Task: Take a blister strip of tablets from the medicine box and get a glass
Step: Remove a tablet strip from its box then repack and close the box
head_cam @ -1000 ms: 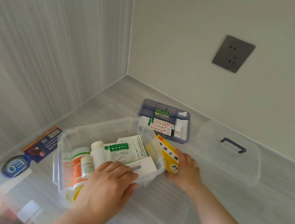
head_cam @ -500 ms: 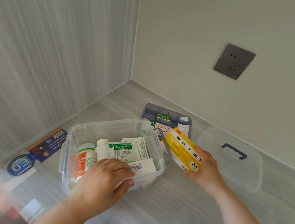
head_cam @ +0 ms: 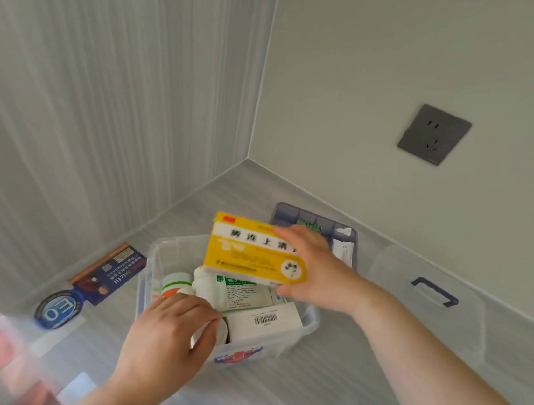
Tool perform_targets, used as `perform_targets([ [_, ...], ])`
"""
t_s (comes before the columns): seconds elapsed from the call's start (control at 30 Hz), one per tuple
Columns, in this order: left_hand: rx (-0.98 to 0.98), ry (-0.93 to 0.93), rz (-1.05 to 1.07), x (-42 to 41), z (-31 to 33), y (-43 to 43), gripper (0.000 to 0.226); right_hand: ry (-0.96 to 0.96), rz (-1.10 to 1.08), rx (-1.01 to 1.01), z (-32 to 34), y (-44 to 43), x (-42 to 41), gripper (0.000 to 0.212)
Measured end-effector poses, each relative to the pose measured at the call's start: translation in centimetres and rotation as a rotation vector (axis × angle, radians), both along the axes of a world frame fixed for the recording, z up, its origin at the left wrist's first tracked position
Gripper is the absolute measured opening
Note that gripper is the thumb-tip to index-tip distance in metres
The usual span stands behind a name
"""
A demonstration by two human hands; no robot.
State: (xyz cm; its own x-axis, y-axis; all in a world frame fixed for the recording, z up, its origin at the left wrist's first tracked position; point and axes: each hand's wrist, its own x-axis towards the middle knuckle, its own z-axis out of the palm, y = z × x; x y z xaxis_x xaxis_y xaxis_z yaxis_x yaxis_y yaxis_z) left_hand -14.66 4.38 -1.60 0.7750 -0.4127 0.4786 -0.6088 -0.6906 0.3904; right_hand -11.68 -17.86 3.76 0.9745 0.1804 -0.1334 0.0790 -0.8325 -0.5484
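**Carton lifted, strip not yet out**

The medicine box (head_cam: 306,323) sits near the bench's back corner. The right hand (head_cam: 321,271) grips a yellow carton (head_cam: 253,254) above it; a loose hold could drop it. The left hand (head_cam: 167,334) curls on the box's near rim.

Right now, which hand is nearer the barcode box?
Left. The left hand rests beside the barcode box in the medicine box; the right hand holds the yellow carton above.

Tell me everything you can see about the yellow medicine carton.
The yellow medicine carton is a flat rectangular box, seemingly cardboard, with a white band of dark characters, a red corner mark and a round emblem. It looks closed. The right hand holds its right end, tilted, above the clear medicine box. Nothing else touches it.
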Motion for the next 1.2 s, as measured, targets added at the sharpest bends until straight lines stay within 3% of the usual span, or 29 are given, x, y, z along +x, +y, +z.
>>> perform_targets([
  [0.27, -0.020, 0.003, -0.001, 0.2, -0.2, 0.1, 0.029, 0.163, 0.210, -0.302, -1.6, 2.9, 2.8, 0.088],
  [0.43, -0.001, 0.020, -0.005, 0.2, -0.1, 0.2, 0.027, 0.156, 0.313, -0.602, -2.2, 3.6, 3.0, 0.067],
  [0.63, 0.015, 0.036, 0.007, 0.3, 0.1, 0.2, 0.028, 0.106, 0.313, -0.808, -2.4, 3.4, 2.8, 0.055],
  [0.73, 0.030, 0.058, 0.021, 0.8, 0.2, 0.2, 0.029, 0.130, 0.274, -0.756, -1.8, 2.6, 2.4, 0.057],
  [0.9, 0.059, 0.071, 0.027, 1.1, 0.3, 0.1, 0.029, 0.076, 0.267, -0.474, -1.7, 3.3, 1.2, 0.067],
  [1.2, 0.142, 0.129, 0.002, 1.2, 0.9, 0.0, 0.033, 0.166, 0.277, -0.494, -3.1, 4.2, 0.3, 0.071],
])
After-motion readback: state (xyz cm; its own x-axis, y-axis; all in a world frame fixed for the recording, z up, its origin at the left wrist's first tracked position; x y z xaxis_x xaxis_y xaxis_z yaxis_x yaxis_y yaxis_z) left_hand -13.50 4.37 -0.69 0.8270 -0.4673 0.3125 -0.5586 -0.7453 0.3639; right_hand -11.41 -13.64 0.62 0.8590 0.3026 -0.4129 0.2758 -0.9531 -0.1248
